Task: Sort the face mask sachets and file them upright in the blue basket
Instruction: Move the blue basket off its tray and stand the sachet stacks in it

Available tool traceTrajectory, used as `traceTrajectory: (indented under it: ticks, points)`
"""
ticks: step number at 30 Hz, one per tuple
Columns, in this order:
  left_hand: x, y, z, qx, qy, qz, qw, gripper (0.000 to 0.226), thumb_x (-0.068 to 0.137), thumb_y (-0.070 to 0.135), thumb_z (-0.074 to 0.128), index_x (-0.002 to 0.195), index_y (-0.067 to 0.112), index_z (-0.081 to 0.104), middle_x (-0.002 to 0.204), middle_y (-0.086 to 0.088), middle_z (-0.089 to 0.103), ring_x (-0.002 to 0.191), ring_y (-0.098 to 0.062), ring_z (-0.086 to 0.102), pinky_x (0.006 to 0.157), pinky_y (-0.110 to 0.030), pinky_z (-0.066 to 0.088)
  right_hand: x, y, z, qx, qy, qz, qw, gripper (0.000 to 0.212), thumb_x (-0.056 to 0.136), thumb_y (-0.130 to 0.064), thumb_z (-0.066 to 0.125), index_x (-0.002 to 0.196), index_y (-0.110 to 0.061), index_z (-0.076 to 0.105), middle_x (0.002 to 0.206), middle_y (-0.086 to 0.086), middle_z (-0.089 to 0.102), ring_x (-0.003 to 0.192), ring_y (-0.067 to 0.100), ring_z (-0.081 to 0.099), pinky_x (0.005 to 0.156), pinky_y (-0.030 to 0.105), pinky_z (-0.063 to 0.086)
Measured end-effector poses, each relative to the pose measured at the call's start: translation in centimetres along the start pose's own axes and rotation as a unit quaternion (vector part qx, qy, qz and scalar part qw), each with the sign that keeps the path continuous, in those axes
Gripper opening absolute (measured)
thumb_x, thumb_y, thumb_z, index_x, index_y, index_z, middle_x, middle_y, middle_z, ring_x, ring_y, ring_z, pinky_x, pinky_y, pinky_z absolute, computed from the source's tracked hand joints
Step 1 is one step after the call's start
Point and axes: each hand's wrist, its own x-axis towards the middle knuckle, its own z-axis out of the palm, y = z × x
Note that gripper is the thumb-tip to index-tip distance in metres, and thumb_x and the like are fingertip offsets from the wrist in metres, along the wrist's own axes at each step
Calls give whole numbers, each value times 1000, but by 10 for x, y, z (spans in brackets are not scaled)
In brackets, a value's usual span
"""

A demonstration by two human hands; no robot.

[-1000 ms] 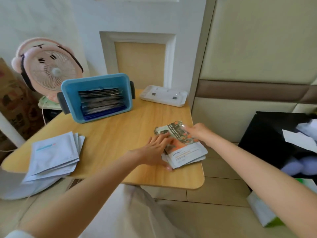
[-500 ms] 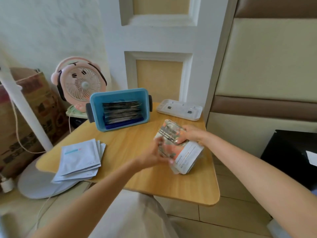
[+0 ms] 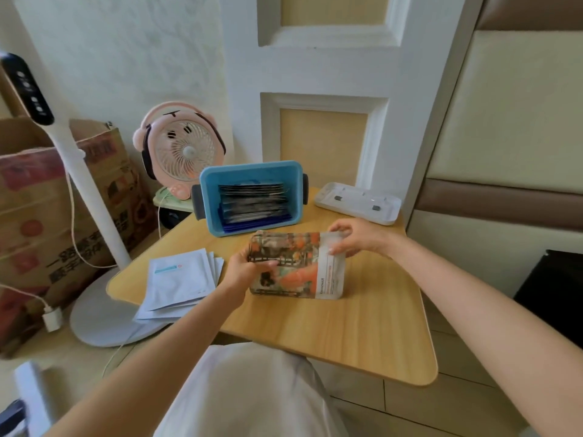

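Two hands hold one bundle of face mask sachets [image 3: 299,272] on its long edge on the wooden table [image 3: 362,329], the orange and dark printed face turned towards the person. The left hand [image 3: 247,269] grips the left end, thumb laid across the front and the other fingers curled round behind. The right hand [image 3: 356,236] pinches the white top right corner between thumb and fingertips. The bundle's lower edge looks to rest on the tabletop, just in front of the blue basket [image 3: 249,171]; whether the two touch, I cannot tell.

That basket stands at the far side of the table, its opening tipped towards the person, with a row of dark sachets [image 3: 254,201] filed upright inside. Left of the hands, a fanned pile of pale white sachets [image 3: 179,279] lies flat, overhanging the table's near left edge. A white tray [image 3: 356,201] sits at the far right corner. Beyond the table, to the left, stand a pink desk fan [image 3: 183,149], a white pole [image 3: 85,197] on a round base, and a cardboard box [image 3: 34,216].
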Motion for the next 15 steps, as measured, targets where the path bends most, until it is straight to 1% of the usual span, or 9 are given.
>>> traceTrajectory:
  ticks: [1,2,4,6,8,9,11,13,15]
  points:
    - [1,-1,1,-12,-5,-9,1000,32,77,3,69,108,7,61,99,-9,70,92,-24,66,76,-33,54,-2,10,4,65,-9,15,998,38,77,-9,72,110,-19,55,104,-1,67,96,16,66,77,31,56]
    - [1,-2,3,-22,-9,-13,1000,27,79,3,68,105,9,61,100,-10,70,93,-25,66,79,-36,54,-4,20,11,103,-18,25,994,43,77,-5,72,112,-21,54,103,0,68,97,16,66,76,30,57]
    - [0,-3,8,-30,-7,-14,999,19,81,2,66,96,13,60,96,-7,70,89,-22,67,78,-36,55,-3,34,28,126,-6,29,992,46,74,0,73,112,-18,57,104,2,69,102,20,65,78,29,56]
    - [0,2,11,-46,4,-1,999,20,82,0,64,98,11,60,95,-7,69,87,-20,67,70,-31,55,0,32,36,144,74,6,987,50,70,0,76,114,-13,58,107,2,67,109,21,61,84,30,53]
    - [4,12,10,-65,15,33,997,25,82,-2,62,106,7,58,98,-7,69,89,-20,67,65,-27,53,7,20,31,166,166,-40,971,56,66,0,78,117,-9,56,111,1,64,110,18,57,88,32,50]
    - [6,18,8,-70,14,52,996,28,83,-3,61,108,8,58,98,-5,69,89,-18,67,64,-25,53,10,14,28,178,193,-61,963,57,66,1,78,117,-9,54,111,1,62,109,15,56,90,33,48]
    - [8,24,5,-42,-3,81,996,32,82,-1,62,111,12,57,98,1,68,90,-12,66,63,-19,53,14,7,25,174,200,-80,961,60,68,2,77,120,-9,51,114,1,60,107,12,53,91,31,46]
    - [8,16,2,16,-40,62,997,36,83,1,62,117,12,56,103,1,67,98,-12,63,71,-19,51,18,15,35,131,166,-48,976,58,71,0,75,123,-8,50,118,2,59,110,12,53,87,25,48]
    - [9,-2,1,48,-61,20,997,37,86,5,62,121,11,54,111,-1,65,109,-16,58,85,-24,46,23,30,52,137,156,9,978,39,80,-3,69,116,-8,55,114,6,62,108,18,60,75,21,55]
